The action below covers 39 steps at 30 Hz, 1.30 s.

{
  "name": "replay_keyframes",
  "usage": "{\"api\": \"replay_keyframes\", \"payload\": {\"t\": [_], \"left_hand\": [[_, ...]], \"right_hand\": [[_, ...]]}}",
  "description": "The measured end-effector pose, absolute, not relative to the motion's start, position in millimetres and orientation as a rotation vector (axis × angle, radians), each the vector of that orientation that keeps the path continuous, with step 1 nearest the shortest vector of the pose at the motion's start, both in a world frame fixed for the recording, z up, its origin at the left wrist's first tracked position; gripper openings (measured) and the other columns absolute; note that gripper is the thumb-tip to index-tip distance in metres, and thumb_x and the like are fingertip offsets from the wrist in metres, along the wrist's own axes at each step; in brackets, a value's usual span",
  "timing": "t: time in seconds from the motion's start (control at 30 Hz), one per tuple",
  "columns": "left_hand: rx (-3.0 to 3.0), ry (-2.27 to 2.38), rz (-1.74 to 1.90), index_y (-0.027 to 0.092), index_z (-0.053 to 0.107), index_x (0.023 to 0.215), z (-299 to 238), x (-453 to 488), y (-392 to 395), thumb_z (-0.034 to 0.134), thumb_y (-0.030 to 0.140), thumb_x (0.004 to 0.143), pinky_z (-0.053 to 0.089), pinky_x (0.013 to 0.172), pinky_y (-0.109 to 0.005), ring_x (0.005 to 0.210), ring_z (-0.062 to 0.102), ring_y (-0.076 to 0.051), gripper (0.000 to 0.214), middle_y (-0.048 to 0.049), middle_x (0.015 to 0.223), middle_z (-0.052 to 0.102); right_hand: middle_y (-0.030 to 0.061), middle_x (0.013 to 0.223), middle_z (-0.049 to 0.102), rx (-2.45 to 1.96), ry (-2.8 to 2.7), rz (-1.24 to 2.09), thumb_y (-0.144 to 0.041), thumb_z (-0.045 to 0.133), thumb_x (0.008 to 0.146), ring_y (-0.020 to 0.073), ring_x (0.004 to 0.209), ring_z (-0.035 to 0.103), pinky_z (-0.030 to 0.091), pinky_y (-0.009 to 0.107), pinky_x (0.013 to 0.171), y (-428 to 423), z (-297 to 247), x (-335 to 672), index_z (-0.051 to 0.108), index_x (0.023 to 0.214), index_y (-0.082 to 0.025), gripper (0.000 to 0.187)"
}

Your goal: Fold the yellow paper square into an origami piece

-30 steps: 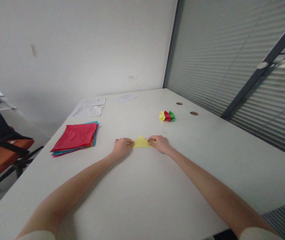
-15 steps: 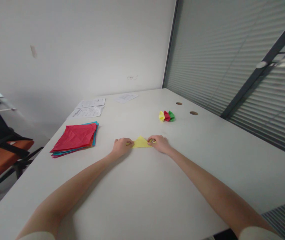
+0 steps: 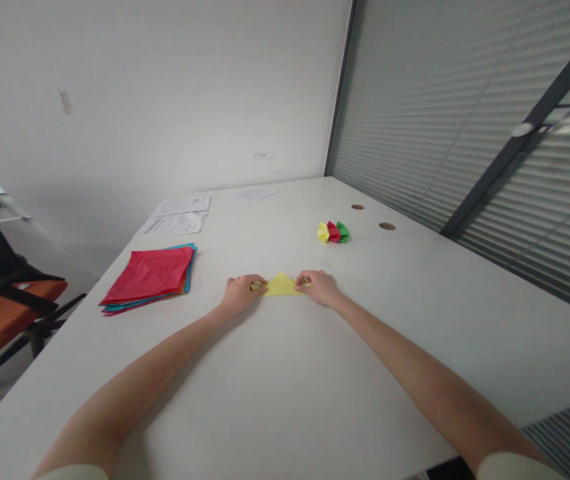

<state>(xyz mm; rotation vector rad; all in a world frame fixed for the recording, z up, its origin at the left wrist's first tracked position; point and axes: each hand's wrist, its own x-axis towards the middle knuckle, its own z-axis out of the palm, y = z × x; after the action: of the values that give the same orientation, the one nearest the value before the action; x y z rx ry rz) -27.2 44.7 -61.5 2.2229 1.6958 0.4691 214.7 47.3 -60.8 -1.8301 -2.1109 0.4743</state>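
Note:
A folded sheet of yellow paper [image 3: 281, 285] lies on the white table, its peak pointing away from me and a straight edge toward me. My left hand [image 3: 243, 292] pinches its left end between thumb and fingers. At the opposite end my right hand [image 3: 319, 288] grips the paper the same way. Both ends are partly hidden by my fingers. Beyond the right hand sits a row of folded paper pieces [image 3: 333, 232] in yellow, red and green.
To the left is a stack of coloured paper sheets [image 3: 149, 275], red on top with blue and orange edges below. Printed pages [image 3: 175, 223] lie behind it. Two round holes [image 3: 387, 227] pierce the table at the right. An orange chair [image 3: 9, 310] stands beyond the left edge.
Almost nothing differs. My left hand has shifted very slightly at the paper's left end; the right hand and the yellow paper keep their place.

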Motion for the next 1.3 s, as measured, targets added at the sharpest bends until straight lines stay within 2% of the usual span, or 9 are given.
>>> {"api": "replay_keyframes", "payload": {"t": [0.17, 0.33, 0.47, 0.6, 0.8, 0.97, 1.1, 1.3], "left_hand": [[2.254, 1.682, 0.529, 0.030, 0.064, 0.111, -67.3, -28.7, 44.1, 0.060, 0.041, 0.085, 0.038, 0.088, -0.036, 0.087, 0.066, -0.019, 0.028, 0.0001, 0.095, 0.071], [2.363, 1.641, 0.584, 0.028, 0.057, 0.117, -72.6, -32.8, 42.7, 0.060, 0.037, 0.087, 0.038, 0.084, -0.035, 0.089, 0.062, -0.018, 0.031, -0.0009, 0.099, 0.064], [2.610, 1.637, 0.608, 0.027, 0.060, 0.113, -74.2, -33.4, 38.8, 0.059, 0.035, 0.088, 0.037, 0.085, -0.037, 0.099, 0.053, -0.023, 0.026, -0.0057, 0.104, 0.058], [2.891, 1.416, 0.590, 0.026, 0.063, 0.108, -69.9, -30.9, 34.5, 0.052, 0.024, 0.092, 0.035, 0.087, -0.040, 0.100, 0.048, -0.024, 0.019, -0.0081, 0.107, 0.057], [3.107, 0.931, 0.293, 0.019, 0.063, 0.099, -52.6, -29.8, 31.0, 0.040, 0.020, 0.096, 0.038, 0.086, -0.036, 0.096, 0.053, -0.021, 0.023, -0.0092, 0.099, 0.062], [3.097, 1.065, 0.160, 0.015, 0.063, 0.095, -47.1, -22.9, 16.4, 0.041, 0.013, 0.092, 0.042, 0.084, -0.035, 0.088, 0.058, -0.021, 0.022, -0.0102, 0.090, 0.062], [3.034, 1.220, 0.161, 0.016, 0.059, 0.110, -46.5, -12.1, 1.1, 0.047, 0.027, 0.090, 0.045, 0.081, -0.037, 0.087, 0.059, -0.023, 0.025, -0.0113, 0.096, 0.061], [3.028, 1.221, 0.239, 0.015, 0.058, 0.106, -47.8, -6.0, -6.5, 0.047, 0.038, 0.091, 0.045, 0.089, -0.043, 0.096, 0.056, -0.026, 0.030, -0.0135, 0.103, 0.058]], "right_hand": [[0.0011, 0.094, 0.071, -1.830, -2.106, 0.481, -0.035, 0.066, 0.081, 0.0229, 0.099, 0.059, 0.036, 0.036, 0.083, 46.2, -58.8, 214.1, 0.068, 0.089, -0.028, 0.011], [0.0001, 0.091, 0.070, -1.852, -2.071, 0.503, -0.036, 0.068, 0.078, 0.0212, 0.095, 0.060, 0.035, 0.035, 0.083, 46.8, -58.7, 213.9, 0.062, 0.099, -0.028, 0.023], [-0.0005, 0.091, 0.070, -1.855, -2.065, 0.509, -0.036, 0.068, 0.078, 0.0207, 0.094, 0.060, 0.034, 0.034, 0.082, 47.4, -59.4, 214.2, 0.059, 0.102, -0.028, 0.027], [-0.0005, 0.090, 0.070, -1.850, -2.072, 0.501, -0.037, 0.068, 0.078, 0.0206, 0.093, 0.061, 0.034, 0.033, 0.081, 48.3, -61.0, 215.3, 0.060, 0.101, -0.028, 0.026], [0.0007, 0.091, 0.071, -1.842, -2.080, 0.490, -0.036, 0.067, 0.079, 0.0212, 0.093, 0.061, 0.034, 0.034, 0.081, 48.4, -61.2, 215.5, 0.061, 0.100, -0.028, 0.024], [0.0006, 0.091, 0.071, -1.860, -2.092, 0.459, -0.039, 0.067, 0.079, 0.0211, 0.092, 0.061, 0.034, 0.034, 0.081, 49.3, -61.8, 216.5, 0.062, 0.099, -0.028, 0.023], [0.0018, 0.091, 0.070, -1.905, -2.089, 0.410, -0.044, 0.069, 0.078, 0.0230, 0.094, 0.060, 0.034, 0.034, 0.081, 50.6, -62.8, 219.7, 0.064, 0.098, -0.028, 0.027], [0.0031, 0.090, 0.070, -1.923, -2.089, 0.373, -0.047, 0.068, 0.078, 0.0225, 0.092, 0.060, 0.035, 0.033, 0.080, 47.3, -56.9, 219.8, 0.065, 0.098, -0.027, 0.029]]}}
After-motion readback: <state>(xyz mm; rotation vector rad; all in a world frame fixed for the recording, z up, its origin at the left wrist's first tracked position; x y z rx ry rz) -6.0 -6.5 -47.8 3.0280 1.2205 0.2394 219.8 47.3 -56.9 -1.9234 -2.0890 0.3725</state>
